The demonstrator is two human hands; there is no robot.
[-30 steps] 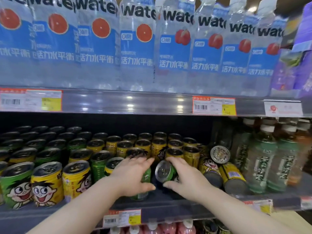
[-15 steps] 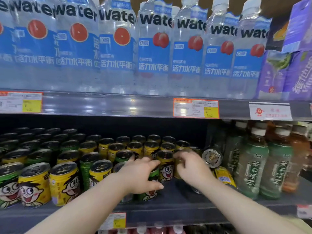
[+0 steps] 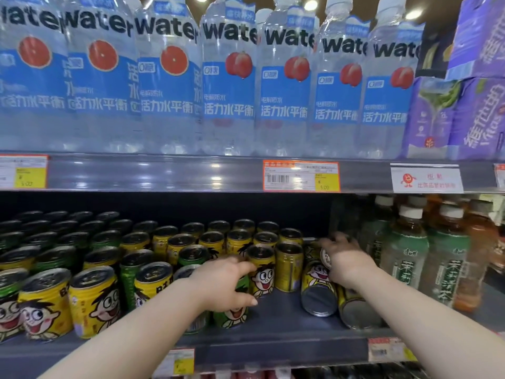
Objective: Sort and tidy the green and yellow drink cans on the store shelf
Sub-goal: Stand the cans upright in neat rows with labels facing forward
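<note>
Store shelf (image 3: 287,332) packed, left hand (image 3: 224,283) curled round a green can (image 3: 232,310), right hand (image 3: 345,259) gripping 1 toppled can (image 3: 325,258); standing it upright looks next.

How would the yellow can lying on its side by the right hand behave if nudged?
The toppled yellow can lies on its round side on the smooth shelf, so it would probably roll. It looks like rigid metal, unlikely to flex. The right hand rests just above it and may steady it.
</note>
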